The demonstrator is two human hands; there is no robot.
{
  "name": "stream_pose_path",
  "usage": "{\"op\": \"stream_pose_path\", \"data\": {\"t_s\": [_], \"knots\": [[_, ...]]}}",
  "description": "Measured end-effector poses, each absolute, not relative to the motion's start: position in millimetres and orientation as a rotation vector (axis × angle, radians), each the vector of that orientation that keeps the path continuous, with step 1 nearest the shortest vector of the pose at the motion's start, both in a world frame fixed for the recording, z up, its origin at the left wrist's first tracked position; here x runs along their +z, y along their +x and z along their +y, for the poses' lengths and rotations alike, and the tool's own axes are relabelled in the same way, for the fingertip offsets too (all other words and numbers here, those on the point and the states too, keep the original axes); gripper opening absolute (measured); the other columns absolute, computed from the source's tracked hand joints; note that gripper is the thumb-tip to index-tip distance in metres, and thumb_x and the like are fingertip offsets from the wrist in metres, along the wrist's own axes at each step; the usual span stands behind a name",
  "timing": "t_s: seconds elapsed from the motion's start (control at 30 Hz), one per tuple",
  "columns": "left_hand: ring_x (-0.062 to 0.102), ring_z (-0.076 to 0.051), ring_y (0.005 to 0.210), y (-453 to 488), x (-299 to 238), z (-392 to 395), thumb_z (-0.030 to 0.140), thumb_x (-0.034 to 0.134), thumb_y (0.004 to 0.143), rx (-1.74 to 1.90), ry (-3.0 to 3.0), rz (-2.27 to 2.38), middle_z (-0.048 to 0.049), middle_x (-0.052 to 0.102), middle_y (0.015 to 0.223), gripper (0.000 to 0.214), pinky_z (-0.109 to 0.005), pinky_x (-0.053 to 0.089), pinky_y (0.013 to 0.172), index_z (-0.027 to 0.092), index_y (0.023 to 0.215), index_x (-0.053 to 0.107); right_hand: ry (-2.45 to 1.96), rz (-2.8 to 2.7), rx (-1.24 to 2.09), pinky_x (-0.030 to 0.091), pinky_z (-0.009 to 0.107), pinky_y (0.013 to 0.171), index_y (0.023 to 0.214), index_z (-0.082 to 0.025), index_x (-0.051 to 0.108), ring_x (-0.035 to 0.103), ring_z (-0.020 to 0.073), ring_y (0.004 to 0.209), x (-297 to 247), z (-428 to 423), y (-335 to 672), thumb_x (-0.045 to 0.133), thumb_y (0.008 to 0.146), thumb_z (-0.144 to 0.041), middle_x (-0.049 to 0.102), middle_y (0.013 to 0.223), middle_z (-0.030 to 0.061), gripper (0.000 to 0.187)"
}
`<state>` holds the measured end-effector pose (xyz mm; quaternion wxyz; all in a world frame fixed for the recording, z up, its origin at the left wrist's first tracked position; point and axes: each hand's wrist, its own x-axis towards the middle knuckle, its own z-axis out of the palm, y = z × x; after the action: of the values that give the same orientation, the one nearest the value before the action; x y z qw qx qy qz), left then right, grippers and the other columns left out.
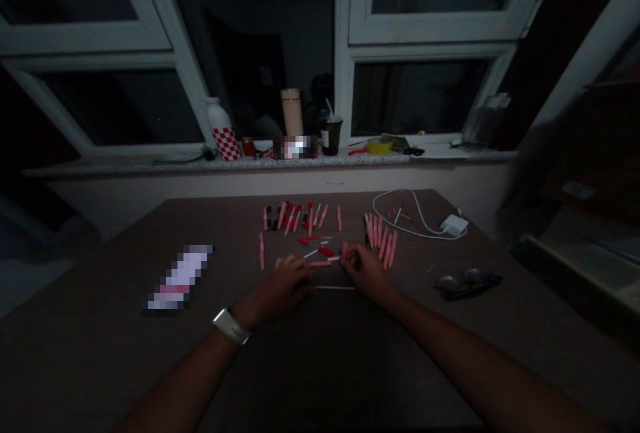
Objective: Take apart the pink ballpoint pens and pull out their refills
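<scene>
My left hand (pixel 283 284) and my right hand (pixel 365 272) are close together at the middle of the brown table (pixel 240 366). A pink pen barrel (pixel 320 263) lies between them, its left end in my left fingers. A thin white refill (pixel 334 258) seems to run into my right fingertips, beside a small pink piece (pixel 344 250). Just below my hands lies a second white refill (pixel 335 287). Red pen parts (pixel 326 252) sit just beyond, with rows of pink pens (pixel 295 217) and a pink bundle (pixel 381 240) farther back.
A white charger (pixel 454 224) with its cable lies at the back right, and dark glasses (pixel 467 284) sit to the right. A blurred flat package (pixel 179 277) lies on the left. Bottles, a cup and yellow tape stand on the windowsill (pixel 215 164) behind the table.
</scene>
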<state>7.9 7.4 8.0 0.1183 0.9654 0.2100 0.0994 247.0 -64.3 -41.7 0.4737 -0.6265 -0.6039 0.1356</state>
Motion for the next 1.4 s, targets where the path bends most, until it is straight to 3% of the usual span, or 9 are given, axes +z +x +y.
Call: {"op": "stream_pose_path", "data": {"t_s": [0.43, 0.67, 0.83, 0.9, 1.4], "knots": [[0.049, -0.024, 0.103, 7, 8, 9, 0.034, 0.068, 0.089, 0.253, 2.827, 0.581, -0.0046, 0.060, 0.108, 0.015, -0.034, 0.037, 0.084, 0.021, 0.096, 0.063, -1.514, -1.494, 0.271, 0.044, 0.028, 0.065, 0.085, -0.020, 0.057, 0.060, 0.0176, 0.071, -45, -62, 247, 0.058, 0.086, -0.020, 0.064, 0.078, 0.0020, 0.001], [0.050, -0.023, 0.103, 10, 11, 7, 0.035, 0.062, 0.093, 0.282, 2.839, 0.606, -0.0049, 0.061, 0.108, 0.015, -0.035, 0.037, 0.085, 0.020, 0.096, 0.063, -1.508, -1.485, 0.295, 0.046, 0.029, 0.070, 0.096, -0.019, 0.059, 0.063, 0.0182, 0.076, -46, -63, 249, 0.061, 0.084, -0.019, 0.067, 0.083, 0.0031, 0.012], [0.054, -0.022, 0.095, 9, 7, 11, 0.034, 0.056, 0.096, 0.408, 2.769, 0.712, -0.0057, 0.063, 0.101, 0.016, -0.035, 0.040, 0.083, 0.020, 0.097, 0.063, -1.458, -1.474, 0.320, 0.044, 0.028, 0.066, 0.085, -0.021, 0.058, 0.060, 0.0173, 0.073, -45, -62, 250, 0.060, 0.086, -0.021, 0.066, 0.082, 0.0018, 0.002], [0.056, -0.021, 0.093, 9, 5, 12, 0.035, 0.057, 0.096, 0.477, 2.735, 0.730, -0.0058, 0.063, 0.099, 0.017, -0.035, 0.042, 0.082, 0.020, 0.097, 0.065, -1.456, -1.462, 0.350, 0.041, 0.027, 0.063, 0.082, -0.021, 0.057, 0.057, 0.0170, 0.070, -44, -62, 250, 0.059, 0.087, -0.023, 0.064, 0.078, 0.0008, 0.007], [0.058, -0.020, 0.094, 16, 9, 7, 0.031, 0.055, 0.098, 0.551, 2.750, 0.534, -0.0051, 0.070, 0.100, 0.020, -0.032, 0.045, 0.083, 0.022, 0.104, 0.071, -1.524, -1.542, 0.377, 0.039, 0.026, 0.063, 0.091, -0.018, 0.066, 0.058, 0.0165, 0.070, -38, -69, 253, 0.067, 0.085, -0.023, 0.067, 0.079, 0.0020, 0.009]]}}
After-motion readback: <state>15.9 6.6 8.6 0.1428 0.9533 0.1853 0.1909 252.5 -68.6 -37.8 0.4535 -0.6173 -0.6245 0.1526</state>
